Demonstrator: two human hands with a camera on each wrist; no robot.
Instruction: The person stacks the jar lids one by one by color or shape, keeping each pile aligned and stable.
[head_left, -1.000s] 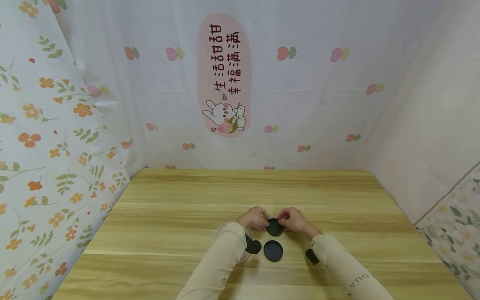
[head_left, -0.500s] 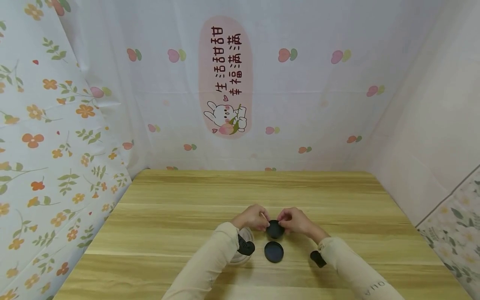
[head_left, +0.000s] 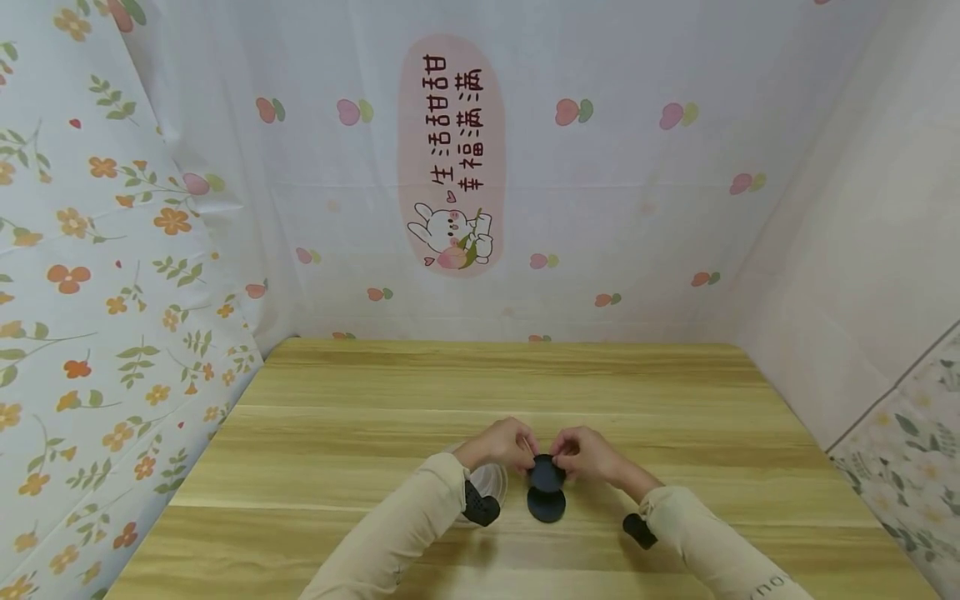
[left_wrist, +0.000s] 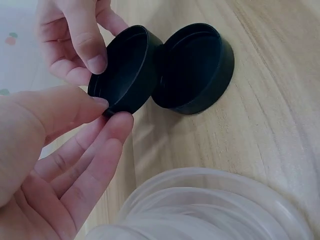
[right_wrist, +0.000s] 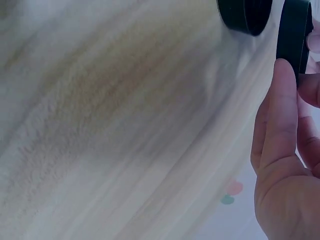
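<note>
Both hands hold one shallow black round lid [head_left: 547, 473] by its far rim, tilted above the table. My left hand [head_left: 504, 443] pinches its left side between thumb and fingertips. On the opposite side, the thumb and fingers of my right hand [head_left: 591, 454] grip the rim. In the left wrist view the held lid's hollow side [left_wrist: 117, 70] faces the camera. A second black lid [head_left: 546, 508] of similar size lies hollow side up on the table, just nearer, partly overlapped by the held one in the head view.
Clear round plastic containers [left_wrist: 210, 205], nested together, stand left of the lids, partly hidden under the left forearm [head_left: 405, 525]. Black wrist straps [head_left: 482, 507] hang at both sleeves. The wood-grain table [head_left: 375, 383] ends at a patterned cloth backdrop [head_left: 637, 208].
The held lid has come slightly nearer and tilted, now overlapping the lid on the table in the head view. Both forearms have spread outward; both hands keep their hold.
</note>
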